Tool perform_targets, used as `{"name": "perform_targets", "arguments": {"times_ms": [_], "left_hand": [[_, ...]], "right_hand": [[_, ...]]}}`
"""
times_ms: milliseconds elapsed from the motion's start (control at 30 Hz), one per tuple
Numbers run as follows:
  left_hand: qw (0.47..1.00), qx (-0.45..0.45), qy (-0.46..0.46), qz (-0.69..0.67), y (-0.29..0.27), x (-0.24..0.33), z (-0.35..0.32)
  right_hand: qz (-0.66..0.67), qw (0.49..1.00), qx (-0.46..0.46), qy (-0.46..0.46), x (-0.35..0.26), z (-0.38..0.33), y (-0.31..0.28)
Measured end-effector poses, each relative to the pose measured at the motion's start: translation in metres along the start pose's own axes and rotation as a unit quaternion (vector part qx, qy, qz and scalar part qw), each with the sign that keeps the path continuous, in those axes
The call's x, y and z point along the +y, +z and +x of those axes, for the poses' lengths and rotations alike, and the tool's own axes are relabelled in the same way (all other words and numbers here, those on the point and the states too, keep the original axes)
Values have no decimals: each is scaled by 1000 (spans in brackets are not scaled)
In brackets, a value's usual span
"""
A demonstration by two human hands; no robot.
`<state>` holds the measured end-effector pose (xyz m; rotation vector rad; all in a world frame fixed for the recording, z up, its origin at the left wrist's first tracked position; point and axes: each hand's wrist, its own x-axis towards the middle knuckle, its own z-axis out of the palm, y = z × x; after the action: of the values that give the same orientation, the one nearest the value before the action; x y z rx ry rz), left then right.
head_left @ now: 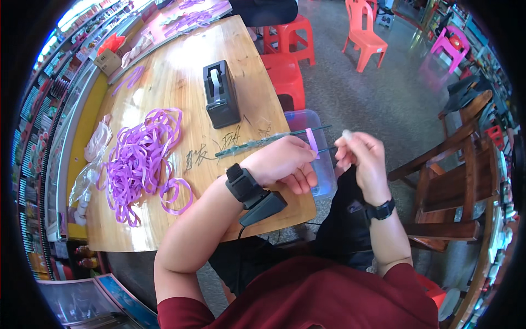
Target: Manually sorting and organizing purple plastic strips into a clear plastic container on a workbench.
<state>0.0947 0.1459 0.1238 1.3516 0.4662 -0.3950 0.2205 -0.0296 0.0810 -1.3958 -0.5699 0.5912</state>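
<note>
My left hand [287, 162] reaches past the table's right edge, thumb and forefinger pinched on a short purple ribbon [312, 143]. To its right, my right hand [361, 159] has its fingers closed at the end of a thin dark stick [327, 149], which runs left behind the ribbon toward my left hand. A dark green rod [298, 132] with clear plastic wrap along its left part slants beyond my left hand, passing by the ribbon's upper end. My left fingers partly hide where ribbon and stick meet.
On the wooden table [181, 66] lie a heap of purple ribbon loops [139, 167] and a black tape dispenser [221, 93]. A clear plastic bin [323, 183] is below my hands. Red stools [285, 77] stand beyond; a wooden chair [452, 192] is at right.
</note>
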Motion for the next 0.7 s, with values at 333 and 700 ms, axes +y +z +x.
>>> {"name": "perform_targets", "arguments": {"times_ms": [333, 700], "left_hand": [[999, -2, 43, 26, 4, -15, 7], [997, 18, 59, 46, 5, -19, 10]], "right_hand": [[-176, 960, -217, -12, -62, 96, 93], [-213, 941, -225, 137, -59, 147, 186]]}}
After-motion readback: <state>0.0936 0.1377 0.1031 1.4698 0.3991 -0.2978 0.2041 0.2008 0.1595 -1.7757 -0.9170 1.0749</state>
